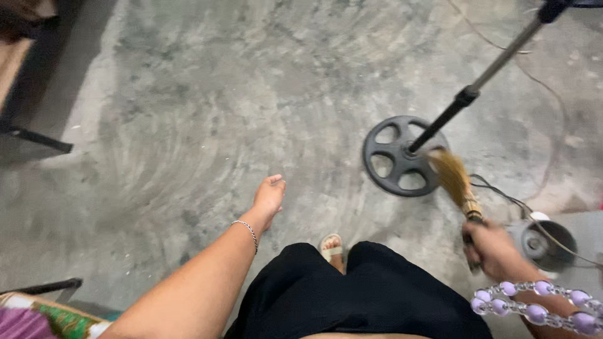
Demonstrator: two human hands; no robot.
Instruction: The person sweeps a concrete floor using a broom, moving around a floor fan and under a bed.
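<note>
Seemingly mid-sweep, the right hand (493,248) has its fingers wrapped tight round the broom (455,182), bristles just beyond them touching the stand's round base (402,156), while the left hand (269,198) hangs loose-fingered, holding nothing, over dusty floor (207,113) streaked with arcs.

One camera, worn on the head, looks steeply down past the person's own body at the concrete floor (207,113). It sits close above the arms, which enter from the picture's bottom edge. There is no second view to share ground with.
</note>
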